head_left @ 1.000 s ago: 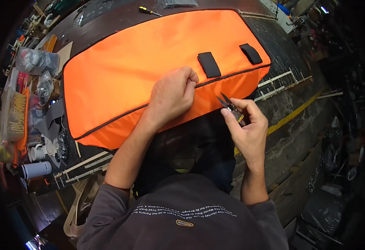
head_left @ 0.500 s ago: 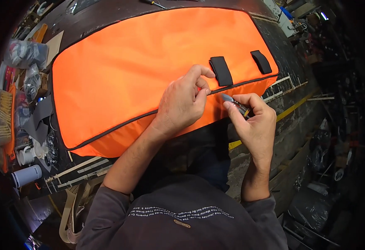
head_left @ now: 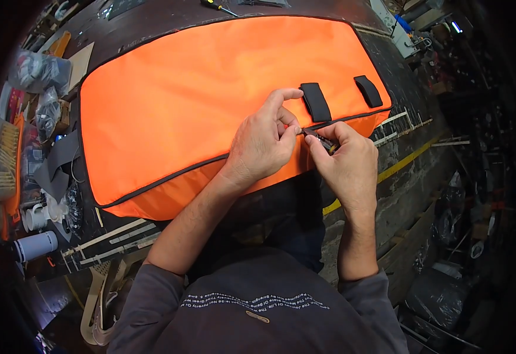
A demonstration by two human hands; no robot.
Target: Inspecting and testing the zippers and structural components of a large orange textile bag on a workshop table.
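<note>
Snips at the black piping, just right of my left hand.
On my remote feed the orange case lies ahead of both hands along the near edge of the table, long axis left-right. My left thumb and finger are pinched, on what I can't tell; my right hand, nearer the case's right end, grips the snips.

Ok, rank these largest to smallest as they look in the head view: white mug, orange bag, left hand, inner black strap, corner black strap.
1. Orange bag
2. Left hand
3. Inner black strap
4. Corner black strap and white mug: too alike to rank.
</note>
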